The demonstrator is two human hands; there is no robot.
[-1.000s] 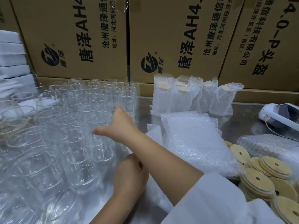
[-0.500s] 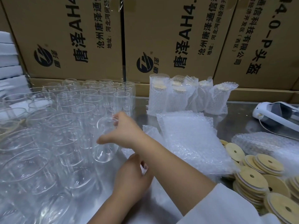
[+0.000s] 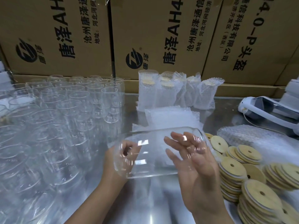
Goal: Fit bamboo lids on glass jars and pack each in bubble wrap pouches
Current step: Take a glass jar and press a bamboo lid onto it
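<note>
lying sideways: jar (image 3: 150,160), left hand (image 3: 111,165) to right hand (image 3: 197,175)

Open table (image 3: 150,204) between jars (image 3: 72,102) and lids (image 3: 260,196)

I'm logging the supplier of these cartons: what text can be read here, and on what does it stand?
"唐泽AH", cut off at the top edge: left cardboard box
"唐泽AH4" and "沧州唐泽通信": middle cardboard box
"4.0-P头盔" and "科技有限公司": right cardboard box
The small lines starting "地址" and the lettering beside the logos are too blurred to read in full.
</note>
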